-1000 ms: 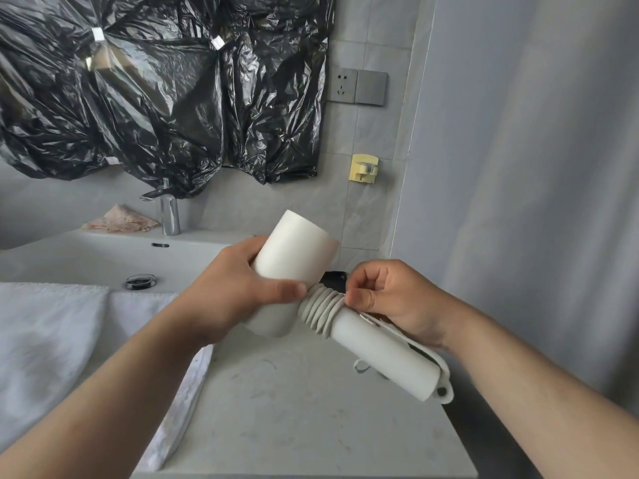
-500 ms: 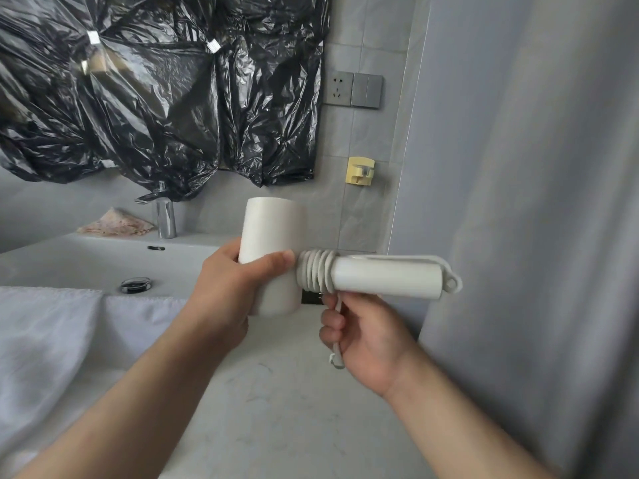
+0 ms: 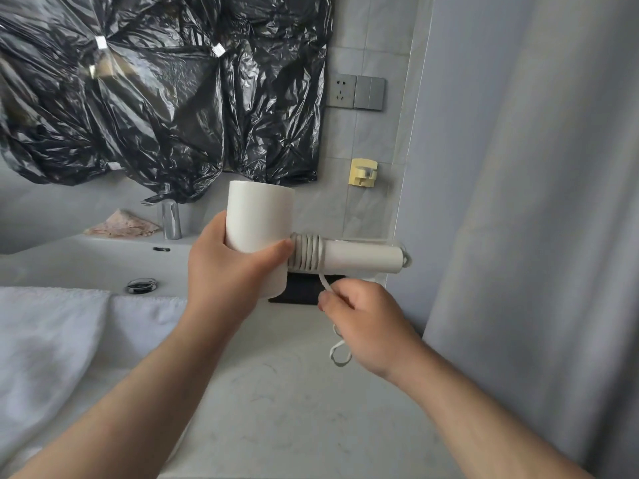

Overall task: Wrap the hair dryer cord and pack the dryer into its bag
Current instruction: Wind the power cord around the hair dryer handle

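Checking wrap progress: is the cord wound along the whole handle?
No, the cord coils cover only the end of the handle nearest the barrel.

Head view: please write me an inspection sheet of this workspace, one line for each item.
Surface: pale countertop, beside a sink.
Job's things: white hair dryer held above it; dark object behind, perhaps the bag.
Clutter: white towel, pinkish cloth by the faucet.
Hands: left hand grips the dryer barrel; right hand pinches the cord.
Cables: cord coiled round the handle, loose end hanging.
Surroundings: black plastic sheeting, wall socket, yellow hook, grey curtain.
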